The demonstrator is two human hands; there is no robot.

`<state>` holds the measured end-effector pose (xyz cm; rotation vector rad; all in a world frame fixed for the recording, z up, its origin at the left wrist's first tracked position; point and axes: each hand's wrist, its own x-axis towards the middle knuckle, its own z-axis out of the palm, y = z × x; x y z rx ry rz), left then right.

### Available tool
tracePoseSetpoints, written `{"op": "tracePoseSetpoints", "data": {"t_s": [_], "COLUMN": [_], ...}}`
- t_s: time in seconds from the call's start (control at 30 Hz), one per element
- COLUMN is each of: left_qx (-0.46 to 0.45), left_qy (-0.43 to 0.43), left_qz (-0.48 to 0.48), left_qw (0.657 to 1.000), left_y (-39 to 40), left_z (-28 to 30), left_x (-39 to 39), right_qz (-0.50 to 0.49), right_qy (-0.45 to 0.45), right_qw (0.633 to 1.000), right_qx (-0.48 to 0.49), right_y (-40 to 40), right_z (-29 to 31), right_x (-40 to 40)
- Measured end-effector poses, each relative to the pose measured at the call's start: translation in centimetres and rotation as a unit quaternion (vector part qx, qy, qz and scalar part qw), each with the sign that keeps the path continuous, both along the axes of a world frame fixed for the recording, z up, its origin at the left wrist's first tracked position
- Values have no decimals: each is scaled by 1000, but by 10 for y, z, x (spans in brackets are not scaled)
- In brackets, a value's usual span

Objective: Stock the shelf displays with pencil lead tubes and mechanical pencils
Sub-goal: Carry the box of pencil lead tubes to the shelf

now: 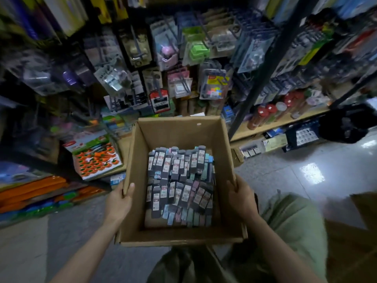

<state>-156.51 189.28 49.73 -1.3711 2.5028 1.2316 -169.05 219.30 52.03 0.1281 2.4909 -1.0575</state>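
Before the shelf displays, both hands, left and right, gripped a cardboard box full of pencil lead tubes, stocking seemingly not yet begun.

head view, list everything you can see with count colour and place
cardboard box: one, brown, open, centre, held above the floor
pencil lead tubes: too many to count, dark with white labels, some pastel, piled in the box
hanging blister packs: many, mixed colours, on hooks behind the box, blurred
orange-patterned pack: one, orange, green and white, low on the left
red-capped tubes: several, upright on the wooden shelf at right
floor: grey glossy tiles, right and below
trousers: olive green, lower right
left hand: grips the box's left wall, thumb inside
right hand: grips the box's right wall
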Motion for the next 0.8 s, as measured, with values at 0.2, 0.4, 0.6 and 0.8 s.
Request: {"op": "tracePoseSetpoints", "data": {"t_s": [0.2,0.4,0.6,0.8], "left_qx": [15,10,1,-9], "left_qy": [0,-24,-28,18], "left_qz": [78,159,253,412], "left_qw": [997,987,967,911], "left_y": [15,52,122,236], "left_z": [-3,-14,-20,-7], "left_x": [14,13,-4,-19], "right_qz": [61,146,273,420], "right_qy": [10,6,-9,30], "right_qw": [998,989,962,907], "right_qx": [-5,3,12,-2], "right_y": [-8,-4,21,27], "right_z": [-6,-22,-48,-43], "right_x": [-27,-73,-152,-213]}}
